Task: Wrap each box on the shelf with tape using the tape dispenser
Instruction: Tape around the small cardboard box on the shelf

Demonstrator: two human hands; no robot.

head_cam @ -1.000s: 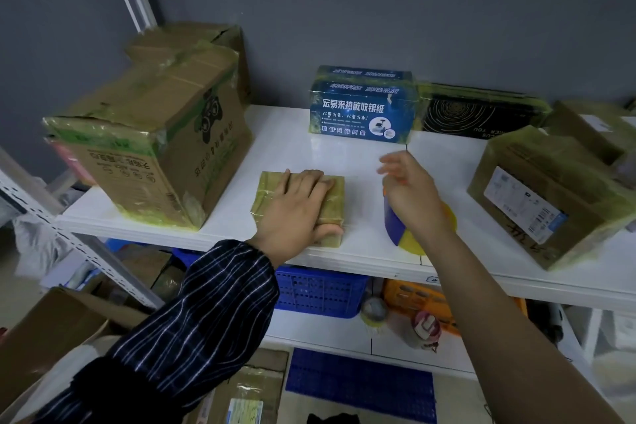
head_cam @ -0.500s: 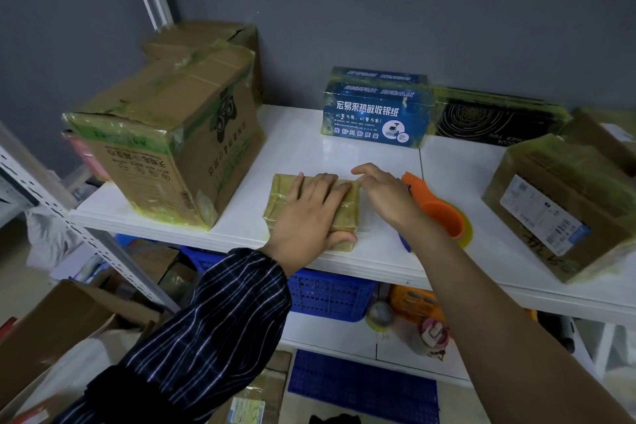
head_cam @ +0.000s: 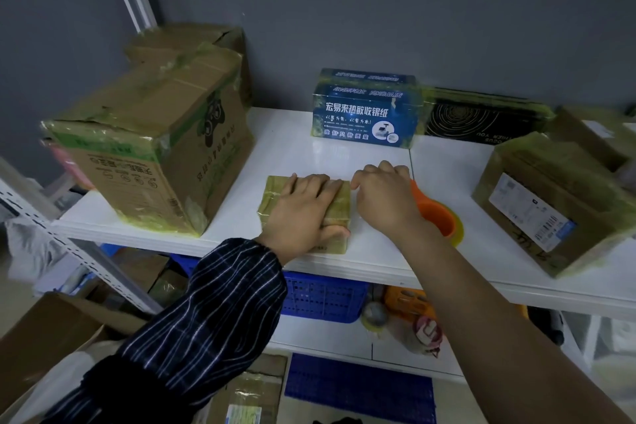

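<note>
A small flat box (head_cam: 275,194) wrapped in yellowish tape lies near the front edge of the white shelf (head_cam: 378,262). My left hand (head_cam: 304,208) rests flat on top of it, thumb against its front side. My right hand (head_cam: 385,198) sits just right of the box with knuckles up and fingers curled, the index fingertip at the box's top right corner. The orange tape dispenser (head_cam: 435,215) with its yellow roll lies on the shelf, partly under that hand. I cannot tell whether the fingers hold it.
A large taped carton (head_cam: 151,148) stands left on the shelf. A blue printed box (head_cam: 361,113) and a black box (head_cam: 481,120) line the back wall. A labelled carton (head_cam: 550,203) sits right. Blue crates (head_cam: 320,296) and clutter fill the lower shelf.
My right hand has come down from above the dispenser to the box's right edge, and its fingers have curled. The left hand stays flat on the box.
</note>
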